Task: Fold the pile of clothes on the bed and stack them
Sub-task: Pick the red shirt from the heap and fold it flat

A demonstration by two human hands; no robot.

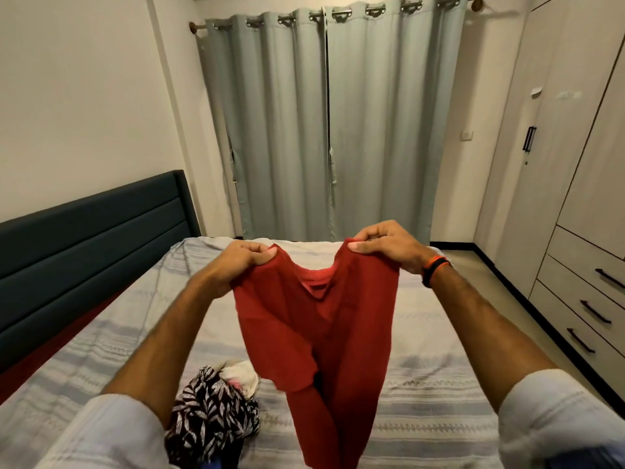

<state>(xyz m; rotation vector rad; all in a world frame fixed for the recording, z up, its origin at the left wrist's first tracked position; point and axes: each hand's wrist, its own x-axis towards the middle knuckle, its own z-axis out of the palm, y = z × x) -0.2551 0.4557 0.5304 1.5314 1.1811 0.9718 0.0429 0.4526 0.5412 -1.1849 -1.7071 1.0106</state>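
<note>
A red garment (321,340) hangs in the air over the bed (439,333), held up by its two top corners. My left hand (247,258) pinches the left corner between thumb and curled fingers. My right hand (382,243) pinches the right corner the same way. The cloth sags into a V between the hands and drops to the bottom of the view. Below my left forearm lies a crumpled pile on the bed: a black garment with a white leaf print (213,411) and a pale cloth (241,374) behind it.
The bed wears a grey-blue striped cover and has a dark padded headboard (91,238) on the left. Grey curtains (331,130) hang at the far end. A wardrobe with drawers (581,299) lines the right side, with a strip of floor between.
</note>
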